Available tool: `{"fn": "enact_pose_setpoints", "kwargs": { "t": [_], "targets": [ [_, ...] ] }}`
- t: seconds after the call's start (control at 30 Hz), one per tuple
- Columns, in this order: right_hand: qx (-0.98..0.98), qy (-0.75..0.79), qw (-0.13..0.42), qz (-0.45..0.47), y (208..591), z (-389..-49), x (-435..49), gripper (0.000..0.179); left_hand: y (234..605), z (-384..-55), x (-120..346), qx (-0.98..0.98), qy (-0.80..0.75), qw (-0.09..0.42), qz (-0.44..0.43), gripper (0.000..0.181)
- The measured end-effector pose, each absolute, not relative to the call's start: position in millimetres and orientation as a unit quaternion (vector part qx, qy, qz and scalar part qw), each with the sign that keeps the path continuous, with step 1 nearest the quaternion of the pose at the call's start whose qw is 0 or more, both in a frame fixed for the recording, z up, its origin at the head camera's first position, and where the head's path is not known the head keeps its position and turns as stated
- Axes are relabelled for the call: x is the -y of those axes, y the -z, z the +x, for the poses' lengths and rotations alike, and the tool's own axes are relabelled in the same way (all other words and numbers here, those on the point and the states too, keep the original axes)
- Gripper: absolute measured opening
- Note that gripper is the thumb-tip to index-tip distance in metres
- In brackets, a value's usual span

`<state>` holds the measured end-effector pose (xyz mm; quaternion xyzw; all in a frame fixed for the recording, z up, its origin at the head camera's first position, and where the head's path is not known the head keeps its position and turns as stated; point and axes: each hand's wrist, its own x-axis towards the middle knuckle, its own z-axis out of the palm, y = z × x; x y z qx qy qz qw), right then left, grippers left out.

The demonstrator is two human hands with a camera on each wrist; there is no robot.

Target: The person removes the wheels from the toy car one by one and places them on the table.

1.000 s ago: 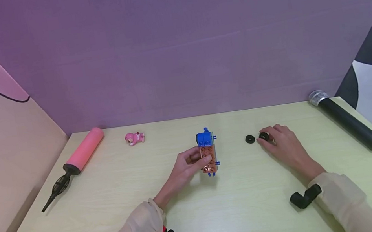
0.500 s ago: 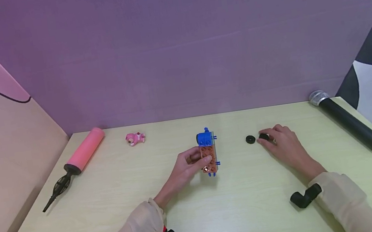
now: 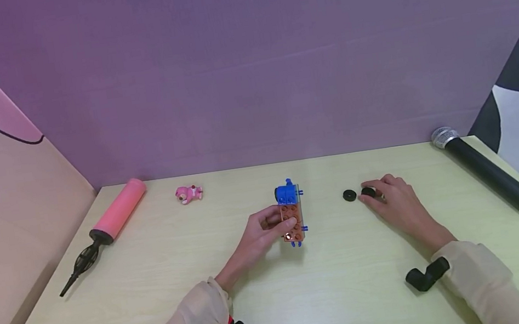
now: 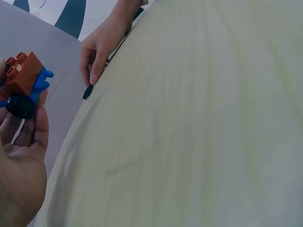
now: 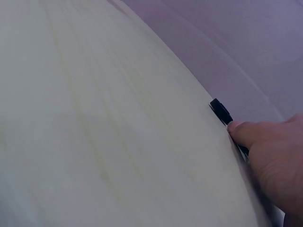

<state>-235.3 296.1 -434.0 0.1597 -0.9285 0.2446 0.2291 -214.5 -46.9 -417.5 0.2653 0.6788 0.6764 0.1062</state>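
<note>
My left hand [image 3: 262, 234] grips a toy vehicle [image 3: 287, 196] of orange and blue building blocks, raised over the middle of the table. Blue pegs stick out on the toy's right side in the head view. One black wheel [image 4: 20, 106] on the toy shows in the left wrist view. To the right, my right hand [image 3: 397, 208] pinches a small black wheel [image 3: 368, 191] at the tabletop between thumb and fingers, which partly cover it. A loose black wheel [image 3: 349, 195] lies just left of those fingertips, also seen as a dark edge [image 5: 220, 110] in the right wrist view.
On the pale wooden table [image 3: 338, 295], a pink hand pump [image 3: 119, 214] with a black nozzle lies at the left. A small pink bear figure [image 3: 189, 194] sits near the back. A black microphone [image 3: 490, 171] lies at the right. A purple panel [image 3: 246, 64] stands behind the table.
</note>
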Motion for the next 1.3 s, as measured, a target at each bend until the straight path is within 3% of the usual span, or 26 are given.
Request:
{"fn": "enact_pose_setpoints", "kwargs": {
  "t": [0.63,0.87,1.17,1.3],
  "targets": [
    [0.94,-0.251,0.19,0.135,423.8,-224.4,-294.5,0.044,418.5,-214.8,45.7,-0.673,-0.682,0.103,0.267,0.038],
    [0.931,-0.276,0.208,0.121,423.5,-213.4,-288.4,0.036,418.8,-216.0,43.8,-0.677,-0.682,0.104,0.258,0.038],
    [0.885,-0.341,0.234,0.212,423.2,-186.8,-254.0,0.026,418.9,-214.3,44.1,-0.676,-0.688,0.119,0.236,0.049],
    [0.861,-0.391,0.201,0.256,422.8,-173.5,-229.6,0.025,418.7,-213.1,42.5,-0.674,-0.688,0.129,0.238,0.054]
  ]
}}
